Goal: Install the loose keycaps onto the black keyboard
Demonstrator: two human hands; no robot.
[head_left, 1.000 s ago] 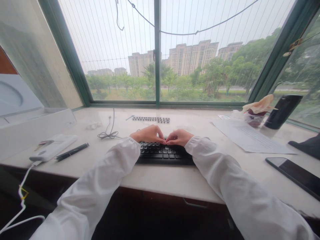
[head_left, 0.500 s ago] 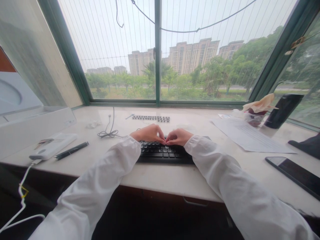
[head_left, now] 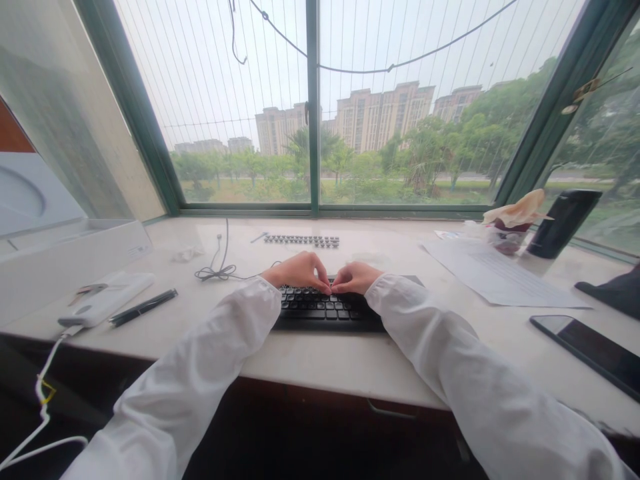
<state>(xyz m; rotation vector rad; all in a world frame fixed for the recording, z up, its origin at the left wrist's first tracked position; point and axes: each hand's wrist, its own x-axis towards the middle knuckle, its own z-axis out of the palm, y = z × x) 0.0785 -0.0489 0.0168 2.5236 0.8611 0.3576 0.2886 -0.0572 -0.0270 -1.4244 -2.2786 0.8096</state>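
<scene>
A black keyboard lies on the pale stone desk in front of me. My left hand and my right hand rest on its far rows, fingers curled. Their fingertips meet at one spot over the keys near the keyboard's middle. Anything pinched between them is hidden by the fingers. Both arms are in white sleeves. Behind the hands, a row of several loose dark keycaps lies in a line near the window.
On the left are a coiled thin cable, a black pen, a white power bank with a cord, and a white box. On the right are paper sheets, a black bottle, a tissue-topped cup and a dark phone.
Both hands have stayed at the same spot on the keyboard, fingertips together. Only the camera has shifted slightly.
</scene>
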